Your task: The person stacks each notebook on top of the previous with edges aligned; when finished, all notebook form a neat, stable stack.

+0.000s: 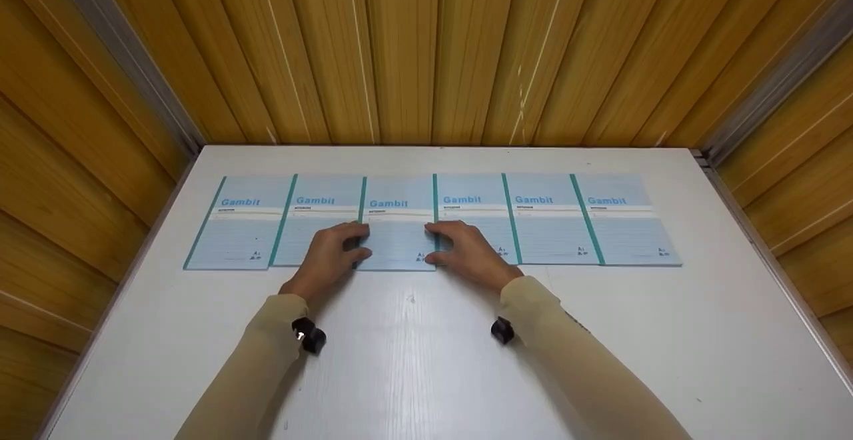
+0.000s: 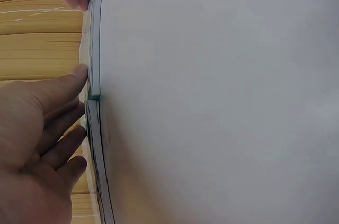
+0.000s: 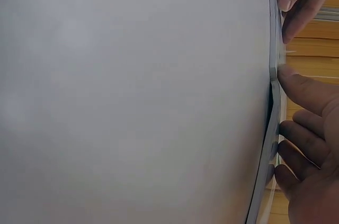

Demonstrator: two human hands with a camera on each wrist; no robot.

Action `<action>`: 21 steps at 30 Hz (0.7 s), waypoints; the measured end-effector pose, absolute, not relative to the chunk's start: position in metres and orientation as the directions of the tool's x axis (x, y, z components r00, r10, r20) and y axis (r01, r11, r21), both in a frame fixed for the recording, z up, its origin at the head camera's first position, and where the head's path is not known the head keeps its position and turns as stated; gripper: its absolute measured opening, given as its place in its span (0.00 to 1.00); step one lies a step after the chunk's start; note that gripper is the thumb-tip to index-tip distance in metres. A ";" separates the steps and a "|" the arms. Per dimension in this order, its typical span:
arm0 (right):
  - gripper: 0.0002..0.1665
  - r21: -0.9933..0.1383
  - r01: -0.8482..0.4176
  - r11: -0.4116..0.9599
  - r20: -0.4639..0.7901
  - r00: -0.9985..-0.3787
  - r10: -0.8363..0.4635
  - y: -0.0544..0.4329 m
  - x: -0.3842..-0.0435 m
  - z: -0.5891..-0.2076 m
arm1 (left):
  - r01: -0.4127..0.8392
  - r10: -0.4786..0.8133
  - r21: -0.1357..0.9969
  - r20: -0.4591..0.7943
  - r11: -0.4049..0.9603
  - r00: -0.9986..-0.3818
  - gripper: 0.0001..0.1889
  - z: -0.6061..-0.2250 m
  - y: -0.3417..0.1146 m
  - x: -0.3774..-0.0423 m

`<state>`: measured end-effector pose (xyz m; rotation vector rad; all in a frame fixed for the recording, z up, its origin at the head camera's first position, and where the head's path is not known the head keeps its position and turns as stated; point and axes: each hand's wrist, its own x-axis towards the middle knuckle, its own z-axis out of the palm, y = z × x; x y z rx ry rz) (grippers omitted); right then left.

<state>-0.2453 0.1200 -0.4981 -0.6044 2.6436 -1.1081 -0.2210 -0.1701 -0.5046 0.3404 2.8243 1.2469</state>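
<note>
A light blue notebook (image 1: 396,237) with a green spine lies flat, third from the left in a row. At its left edge is my left hand (image 1: 331,251), thumb and fingertips touching the edge, fingers apart. My right hand (image 1: 472,253) touches the right edge in the same way, partly covering the neighbouring notebook (image 1: 470,193). Seen from the left wrist, the left hand (image 2: 37,144) has its thumb on the notebook's edge and its fingers loosely bent. In the right wrist view the right hand (image 3: 312,144) rests its thumb at the notebook edge.
More matching notebooks lie side by side: two at the left, including the end one (image 1: 233,240), and others at the right, out to the far one (image 1: 633,240). They lie on a white table (image 1: 413,360). Yellow wood-like panels (image 1: 400,53) stand behind and at both sides.
</note>
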 end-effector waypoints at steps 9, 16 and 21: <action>0.38 -0.698 -0.299 0.651 -0.055 -0.884 -0.464 0.118 -0.238 -0.498 | 0.167 0.209 0.744 0.038 0.647 -0.977 0.26 -0.505 -0.172 -0.212; 0.38 -0.690 -0.309 0.654 -0.056 -0.879 -0.474 0.118 -0.229 -0.497 | 0.148 0.197 0.753 0.025 0.641 -0.980 0.26 -0.505 -0.172 -0.204; 0.38 -0.685 -0.327 0.651 -0.044 -0.873 -0.486 0.119 -0.225 -0.495 | 0.159 0.200 0.752 0.037 0.640 -0.979 0.26 -0.505 -0.172 -0.200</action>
